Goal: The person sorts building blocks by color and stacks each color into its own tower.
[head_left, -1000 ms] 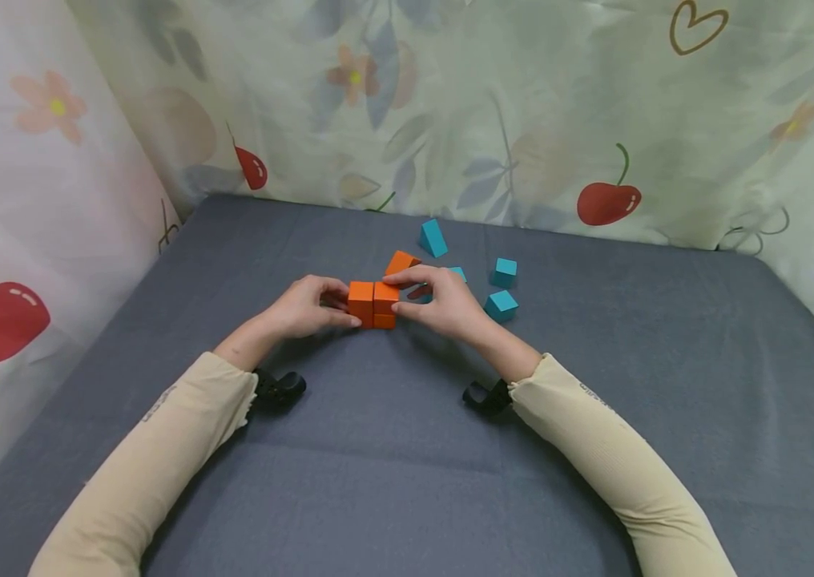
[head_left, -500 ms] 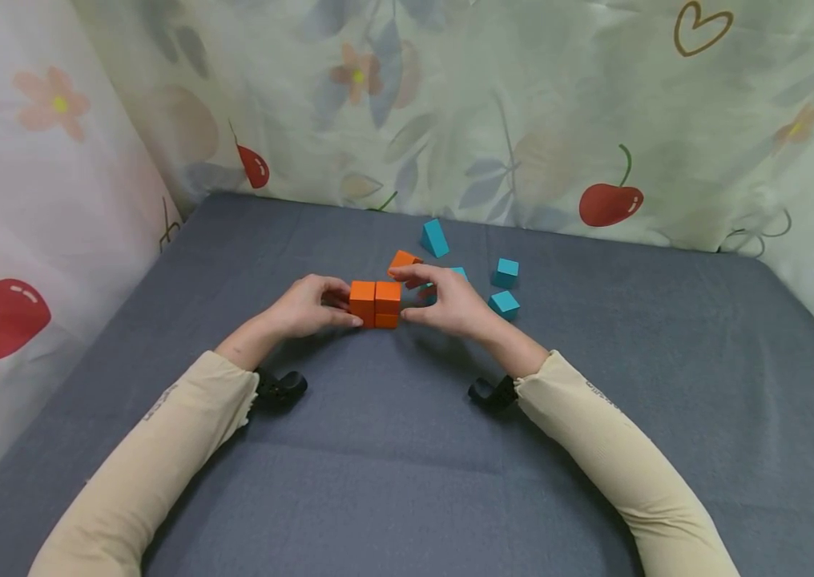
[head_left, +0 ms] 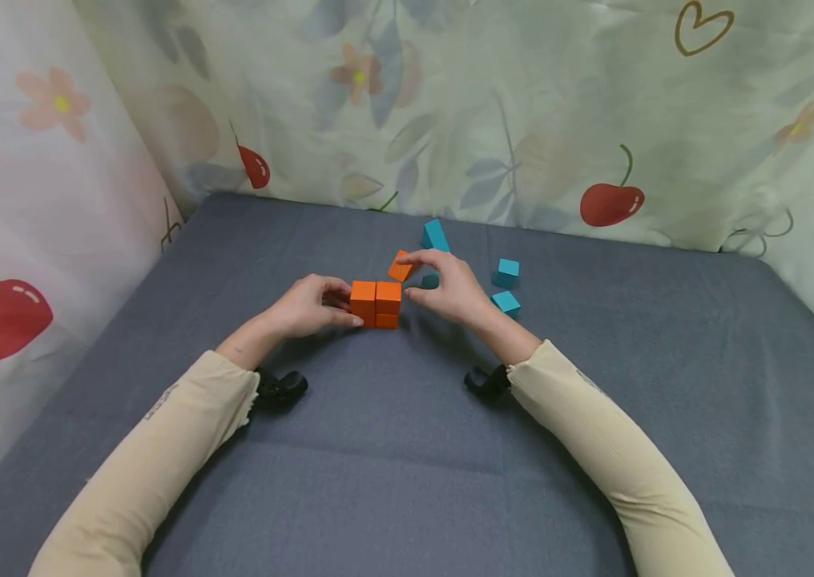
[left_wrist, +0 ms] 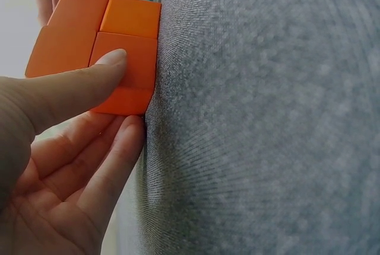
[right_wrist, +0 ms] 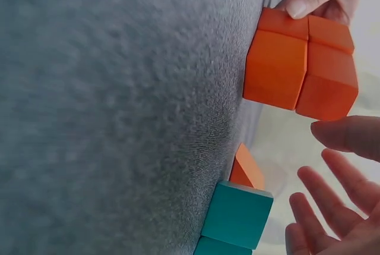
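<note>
Several orange cubes [head_left: 388,295] stand pressed together in a block, two wide and two high, on the grey cloth. My left hand [head_left: 306,307] grips the block's left side; its thumb [left_wrist: 89,85] lies on a lower cube's face in the left wrist view, with the fingers round behind. Just right of the block, my right hand [head_left: 453,287] hovers with spread, slightly bent fingers, holding nothing. Its index finger overlaps an orange triangular block [head_left: 399,268] in the head view. A teal block [head_left: 430,281] shows beneath the hand, partly hidden; the right wrist view shows this teal block [right_wrist: 237,214] beside the orange triangle.
Behind the right hand lies a teal triangular block [head_left: 434,234]. Two teal cubes, one farther back [head_left: 506,272] and a nearer teal cube [head_left: 505,302] by the right wrist, sit to the right. A patterned curtain [head_left: 450,104] borders the table's back.
The right hand's thumb and fingers have come off the upper right orange cube, and the hand has moved back and slightly right toward the orange triangle. The left hand keeps its grip.
</note>
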Motion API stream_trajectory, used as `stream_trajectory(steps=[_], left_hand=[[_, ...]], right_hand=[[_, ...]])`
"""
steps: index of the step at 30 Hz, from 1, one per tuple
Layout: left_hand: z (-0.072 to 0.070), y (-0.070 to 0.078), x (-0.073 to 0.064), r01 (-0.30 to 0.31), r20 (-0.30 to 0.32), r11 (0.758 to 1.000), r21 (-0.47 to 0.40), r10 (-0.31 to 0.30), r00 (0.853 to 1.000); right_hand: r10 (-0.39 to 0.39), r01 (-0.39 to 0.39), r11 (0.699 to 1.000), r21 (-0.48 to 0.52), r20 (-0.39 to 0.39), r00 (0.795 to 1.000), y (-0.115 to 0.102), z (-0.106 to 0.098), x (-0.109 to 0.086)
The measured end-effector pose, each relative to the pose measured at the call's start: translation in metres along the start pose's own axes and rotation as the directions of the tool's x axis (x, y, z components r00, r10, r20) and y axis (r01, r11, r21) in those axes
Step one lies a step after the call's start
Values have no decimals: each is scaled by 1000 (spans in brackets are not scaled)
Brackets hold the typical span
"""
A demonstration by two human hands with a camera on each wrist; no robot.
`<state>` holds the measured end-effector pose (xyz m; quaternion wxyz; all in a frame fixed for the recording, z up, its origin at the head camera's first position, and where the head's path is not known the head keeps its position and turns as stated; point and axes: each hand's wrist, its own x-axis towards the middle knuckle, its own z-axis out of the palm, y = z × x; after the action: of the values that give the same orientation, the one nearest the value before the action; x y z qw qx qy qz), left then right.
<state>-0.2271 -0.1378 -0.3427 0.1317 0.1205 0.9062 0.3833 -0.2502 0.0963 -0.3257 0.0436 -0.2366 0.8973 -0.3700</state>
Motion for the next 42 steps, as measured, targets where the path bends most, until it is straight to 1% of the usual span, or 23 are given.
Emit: stream_trajectory(steps=[2, 8, 15, 24, 33, 37, 40, 42], left_hand=[[0, 0, 0, -5, 1, 1000, -1, 5, 1000], [-1, -1, 1, -5, 3, 1000, -2, 5, 1000], [-1, -1, -1, 1, -5, 1000, 0, -1, 1000], [0, 0, -1, 1, -9, 1000, 4, -1, 1000], [4, -2, 1, -6, -3, 1000, -6, 6, 1000], [4, -2, 0, 6, -6, 1000, -10, -7, 1000], [3, -2, 0, 9, -8, 1000, -7, -9, 1000], [2, -2, 0, 8, -8, 1000, -7, -8, 1000]], right_hand=[[23, -23, 1000, -3, -3, 1000, 0, 1, 3], [58, -58, 998, -4, -5, 998, 2, 1, 16], [106, -106, 994, 9, 22, 994, 9, -1, 31], [144, -143, 989, -19, 53, 988, 15, 0, 42], [168, -156, 983, -94, 143, 975, 11, 1, 47], [202, -186, 976, -118, 147, 968, 10, 3, 51], [227, -209, 968, -136, 134, 965, 10, 4, 52], [232, -211, 964, -159, 124, 965, 11, 3, 53]])
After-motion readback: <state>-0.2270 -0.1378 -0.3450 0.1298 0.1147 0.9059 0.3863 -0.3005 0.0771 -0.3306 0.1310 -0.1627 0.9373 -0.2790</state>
